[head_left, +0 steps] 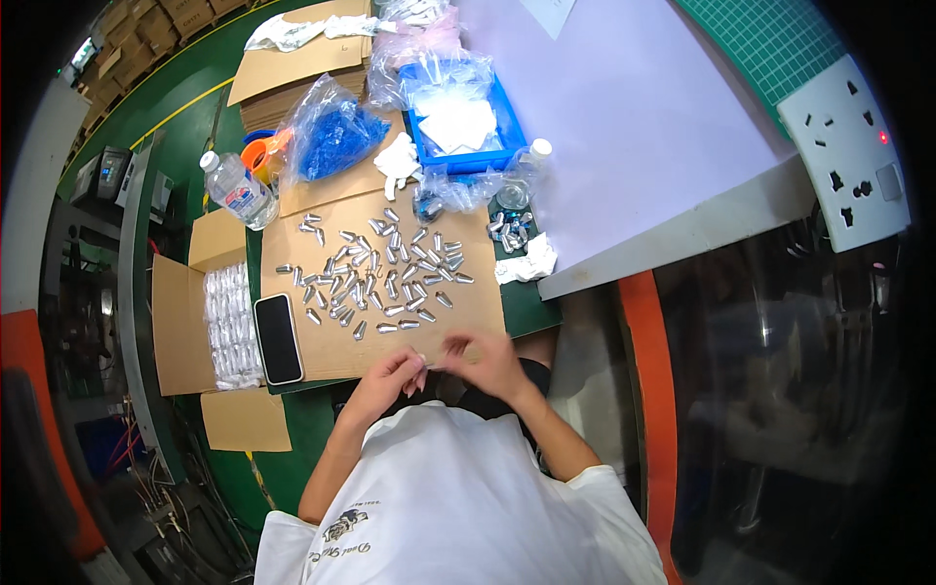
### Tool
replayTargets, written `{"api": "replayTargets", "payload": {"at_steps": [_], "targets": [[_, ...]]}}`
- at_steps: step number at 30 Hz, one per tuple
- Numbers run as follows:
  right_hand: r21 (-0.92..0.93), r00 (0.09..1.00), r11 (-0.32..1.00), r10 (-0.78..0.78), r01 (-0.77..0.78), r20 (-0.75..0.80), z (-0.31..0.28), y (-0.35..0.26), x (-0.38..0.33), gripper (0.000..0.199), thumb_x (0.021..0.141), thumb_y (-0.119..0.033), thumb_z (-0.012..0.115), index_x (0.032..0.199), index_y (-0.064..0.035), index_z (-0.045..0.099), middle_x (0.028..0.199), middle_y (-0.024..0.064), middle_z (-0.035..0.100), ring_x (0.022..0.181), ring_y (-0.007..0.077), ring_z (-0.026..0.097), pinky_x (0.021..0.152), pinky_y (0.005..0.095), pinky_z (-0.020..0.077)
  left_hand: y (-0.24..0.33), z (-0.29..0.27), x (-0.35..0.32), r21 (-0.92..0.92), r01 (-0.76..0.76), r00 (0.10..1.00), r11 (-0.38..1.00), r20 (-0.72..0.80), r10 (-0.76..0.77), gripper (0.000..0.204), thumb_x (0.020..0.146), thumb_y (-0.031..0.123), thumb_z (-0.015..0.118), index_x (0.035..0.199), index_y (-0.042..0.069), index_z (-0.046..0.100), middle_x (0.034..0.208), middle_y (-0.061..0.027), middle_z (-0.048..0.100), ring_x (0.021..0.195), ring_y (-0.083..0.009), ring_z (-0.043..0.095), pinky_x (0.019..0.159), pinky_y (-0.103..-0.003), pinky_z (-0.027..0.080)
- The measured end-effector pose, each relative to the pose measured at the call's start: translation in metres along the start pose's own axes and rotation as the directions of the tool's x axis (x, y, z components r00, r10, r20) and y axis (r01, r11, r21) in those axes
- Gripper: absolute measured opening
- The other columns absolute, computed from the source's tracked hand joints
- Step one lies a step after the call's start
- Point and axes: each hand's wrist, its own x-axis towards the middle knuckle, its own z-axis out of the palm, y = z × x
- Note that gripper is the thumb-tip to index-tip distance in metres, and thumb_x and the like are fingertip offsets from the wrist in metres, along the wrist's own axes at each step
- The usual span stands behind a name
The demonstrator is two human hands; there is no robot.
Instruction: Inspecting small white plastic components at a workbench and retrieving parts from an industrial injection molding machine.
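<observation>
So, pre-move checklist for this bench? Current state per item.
1. Grip: cannot tell. Left hand and right hand are close together at the near side of the cardboard sheet; what is between the fingertips is too small to make out.
2. Metal pieces within view: ok, loosely scattered on the sheet.
3. Carton open: ok, flaps folded out, wrapped pieces inside.
4. Gap between carton and metal pieces clear: not ok, a phone lies there.
5. Clear bottle beyond the carton capped: ok, white cap on.
</observation>
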Motion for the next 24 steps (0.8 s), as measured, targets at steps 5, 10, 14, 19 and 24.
{"api": "replayTargets", "payload": {"at_steps": [5,10,14,19,24], "targets": [[-0.749,0.908,0.662,-0.326,0.02,-0.263,-0.058,0.059,0.067,0.017,0.08,-0.006,0.065,0.097,-0.0004,0.066,0.09,0.0137,0.063,0.087,0.0303,0.059,0.075,0.0397,0.0479,-0.004,-0.006,-0.007,-0.137,-0.158,0.957,0.978,-0.265,0.118,0.013,0.091,0.009,0.065,0.08,0.002,0.061,0.08,-0.0054,0.065,0.067,-0.009,0.057,0.061,-0.023,0.046],[-0.966,0.972,0.256,-0.23,0.017,-0.044,-0.072,0.103,0.091,0.023,0.079,-0.006,0.058,0.1,0.003,0.063,0.091,0.012,0.059,0.092,0.0269,0.056,0.078,0.0366,0.0466,-0.014,-0.013,-0.01,-0.161,-0.169,0.953,0.972,-0.277,0.12,0.012,0.086,0.003,0.069,0.078,0.002,0.06,0.08,-0.0059,0.065,0.066,-0.0098,0.059,0.06,-0.023,0.048],[-0.969,0.974,0.246,-0.22,-0.003,-0.058,-0.072,0.106,0.102,0.022,0.077,-0.004,0.058,0.098,0.0026,0.062,0.089,0.013,0.058,0.089,0.0276,0.057,0.077,0.0369,0.0478,-0.013,-0.012,-0.012,-0.194,-0.169,0.924,0.966,-0.373,0.087,0.017,0.084,0.002,0.071,0.076,0.004,0.056,0.077,-0.0061,0.065,0.064,-0.0096,0.059,0.059,-0.023,0.048],[-0.948,0.956,0.317,-0.271,-0.025,-0.116,-0.079,0.11,0.097,0.028,0.075,-0.001,0.062,0.103,0.0011,0.062,0.089,0.013,0.058,0.086,0.0293,0.057,0.077,0.0384,0.0484,-0.014,-0.014,-0.011,-0.176,-0.127,0.935,0.976,-0.351,0.058,0.017,0.085,0.004,0.071,0.086,0.005,0.054,0.076,-0.0066,0.065,0.063,-0.0114,0.061,0.06,-0.023,0.049],[-0.771,0.877,0.635,-0.34,-0.052,-0.339,-0.07,0.075,0.084,0.026,0.079,-0.002,0.065,0.105,-0.0003,0.064,0.088,0.0128,0.065,0.081,0.0301,0.063,0.072,0.0374,0.0509,-0.003,-0.006,-0.004,-0.198,-0.145,0.938,0.97,-0.341,0.07,0.016,0.09,0.005,0.065,0.099,0.005,0.052,0.076,-0.008,0.066,0.064,-0.0136,0.064,0.06,-0.024,0.05]]}}
